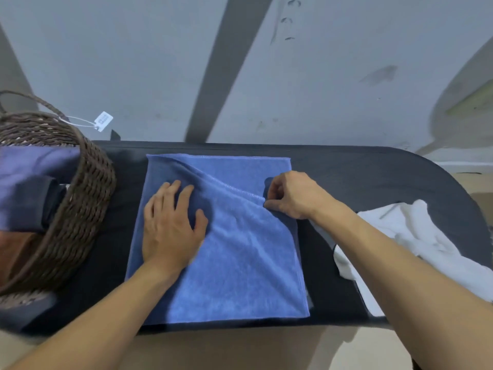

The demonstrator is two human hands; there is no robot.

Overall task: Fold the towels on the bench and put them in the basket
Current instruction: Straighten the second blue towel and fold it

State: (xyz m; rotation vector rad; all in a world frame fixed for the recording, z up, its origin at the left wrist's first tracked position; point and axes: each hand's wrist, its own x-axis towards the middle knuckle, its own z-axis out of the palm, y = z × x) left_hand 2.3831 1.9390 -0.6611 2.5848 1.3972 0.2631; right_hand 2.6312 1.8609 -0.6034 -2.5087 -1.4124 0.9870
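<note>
Blue towel point(234, 249) lies mid-bench on the black bench point(373, 166), part folded, with one stitched edge running diagonally from far left toward my right hand point(289, 194). Left hand point(170, 225) is flat on the left part of the towel, fingers spread, pressing it down. Right hand pinches the stitched edge and corner at the towel's right side, fingers curled round the cloth. Basket point(88, 198) sits at the left end of the bench, just beside the towel, already holding folded cloth in blue and dark tones. White towel point(400, 236) is bunched at the right end, not yet folded, under my right forearm. Risks as I see them: the flap sits skewed, so pulling it across now likely gives uneven edges and a crooked fold. If the left hand lifts early, the bottom layer could slide on the smooth bench. My right forearm may drag the white towel off the near edge. Basket sits near the bench's near-left edge; a nudge could tip it.
</note>
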